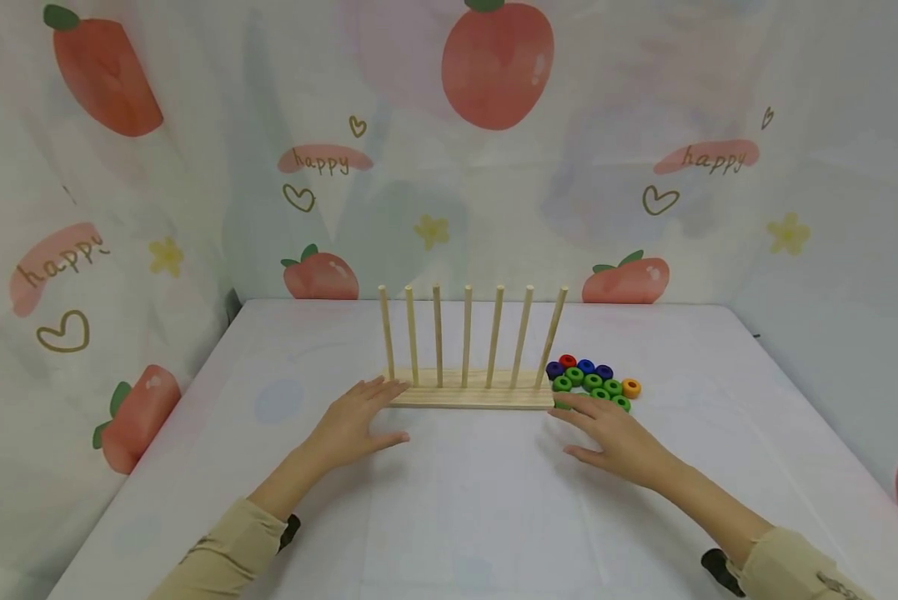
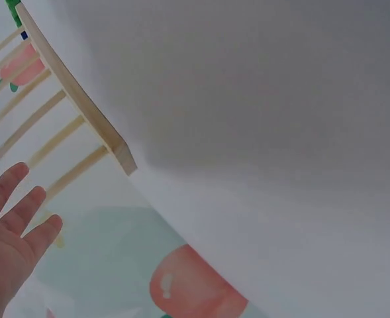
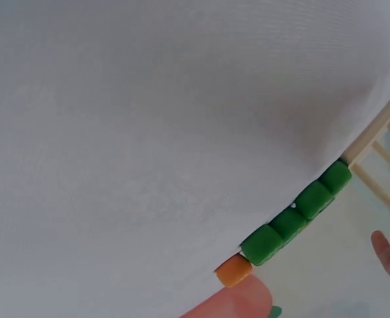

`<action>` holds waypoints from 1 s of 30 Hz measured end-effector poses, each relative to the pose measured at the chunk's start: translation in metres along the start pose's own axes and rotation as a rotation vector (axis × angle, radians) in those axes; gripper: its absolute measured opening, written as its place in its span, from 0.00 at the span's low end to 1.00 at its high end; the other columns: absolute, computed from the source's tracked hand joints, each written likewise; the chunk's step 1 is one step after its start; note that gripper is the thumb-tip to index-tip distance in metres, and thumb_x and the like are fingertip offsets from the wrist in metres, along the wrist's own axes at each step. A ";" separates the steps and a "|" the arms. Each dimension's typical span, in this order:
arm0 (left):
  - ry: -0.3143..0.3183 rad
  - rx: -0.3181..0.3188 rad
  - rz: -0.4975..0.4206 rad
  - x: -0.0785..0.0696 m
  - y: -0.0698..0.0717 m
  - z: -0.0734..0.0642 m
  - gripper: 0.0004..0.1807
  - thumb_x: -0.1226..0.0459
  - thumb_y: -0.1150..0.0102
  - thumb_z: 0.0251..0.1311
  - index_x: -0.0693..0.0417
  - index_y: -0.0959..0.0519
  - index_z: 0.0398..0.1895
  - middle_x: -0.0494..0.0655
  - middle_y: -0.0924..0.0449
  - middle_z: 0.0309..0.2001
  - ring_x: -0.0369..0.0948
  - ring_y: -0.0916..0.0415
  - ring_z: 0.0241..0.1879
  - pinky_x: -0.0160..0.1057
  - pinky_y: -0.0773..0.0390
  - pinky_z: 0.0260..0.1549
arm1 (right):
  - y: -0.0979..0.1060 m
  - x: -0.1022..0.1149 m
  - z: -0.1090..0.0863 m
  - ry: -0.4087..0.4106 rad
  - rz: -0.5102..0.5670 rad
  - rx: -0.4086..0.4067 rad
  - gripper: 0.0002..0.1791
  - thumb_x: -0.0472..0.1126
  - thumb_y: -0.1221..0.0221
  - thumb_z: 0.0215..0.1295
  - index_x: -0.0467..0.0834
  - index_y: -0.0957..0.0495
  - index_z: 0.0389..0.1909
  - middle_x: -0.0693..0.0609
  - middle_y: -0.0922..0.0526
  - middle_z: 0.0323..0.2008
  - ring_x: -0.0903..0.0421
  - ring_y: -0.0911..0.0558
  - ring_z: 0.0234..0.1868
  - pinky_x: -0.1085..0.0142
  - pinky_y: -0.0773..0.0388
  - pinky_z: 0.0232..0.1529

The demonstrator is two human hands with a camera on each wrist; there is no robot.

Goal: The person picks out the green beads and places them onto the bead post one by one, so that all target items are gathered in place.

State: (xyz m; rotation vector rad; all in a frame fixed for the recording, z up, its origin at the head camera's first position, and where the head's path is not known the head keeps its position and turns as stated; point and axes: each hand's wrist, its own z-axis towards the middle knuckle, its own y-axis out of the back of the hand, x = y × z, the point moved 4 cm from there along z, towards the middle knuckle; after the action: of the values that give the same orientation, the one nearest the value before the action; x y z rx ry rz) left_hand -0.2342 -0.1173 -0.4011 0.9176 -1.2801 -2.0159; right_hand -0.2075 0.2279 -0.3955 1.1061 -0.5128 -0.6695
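Note:
A pale wooden rack with several upright pegs stands on the table. My left hand hovers at its left end, fingers spread and holding nothing; the left wrist view shows those fingers apart beside the pegs. At the rack's right end is my right hand, fingers extended and nothing in its grasp. Just beyond it lie several green rings, partly hidden by the fingers. With them are an orange ring, a red ring, blue rings and a dark purple ring.
A white cloth covers the table. Behind it and at both sides hang patterned cloth walls printed with red fruit and hearts. The ring cluster sits against the rack's right end.

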 end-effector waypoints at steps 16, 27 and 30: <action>0.232 -0.080 -0.076 0.041 -0.001 0.003 0.30 0.53 0.36 0.56 0.56 0.27 0.61 0.56 0.23 0.56 0.54 0.26 0.57 0.53 0.25 0.53 | 0.010 -0.017 -0.020 -0.196 -0.039 -0.037 0.28 0.39 0.29 0.47 0.38 0.23 0.52 0.41 0.18 0.46 0.42 0.19 0.47 0.46 0.21 0.44; 0.269 0.016 -0.154 0.050 -0.011 0.017 0.31 0.56 0.37 0.57 0.61 0.29 0.62 0.61 0.28 0.61 0.57 0.32 0.62 0.55 0.31 0.59 | 0.011 -0.037 -0.032 -0.298 -0.054 -0.073 0.26 0.37 0.30 0.48 0.35 0.24 0.50 0.37 0.18 0.45 0.39 0.19 0.46 0.45 0.21 0.44; 0.279 0.066 -0.156 0.050 -0.016 0.023 0.31 0.56 0.38 0.58 0.62 0.31 0.63 0.63 0.31 0.63 0.58 0.35 0.63 0.56 0.33 0.61 | 0.013 -0.044 -0.033 -0.350 -0.022 -0.062 0.24 0.37 0.31 0.50 0.34 0.24 0.50 0.34 0.19 0.45 0.36 0.20 0.47 0.44 0.22 0.45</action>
State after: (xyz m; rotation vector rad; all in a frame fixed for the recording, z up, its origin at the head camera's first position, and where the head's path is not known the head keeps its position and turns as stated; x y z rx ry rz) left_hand -0.2841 -0.1379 -0.4210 1.3148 -1.1554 -1.8856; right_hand -0.2125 0.2843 -0.3976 0.9408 -0.7747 -0.8990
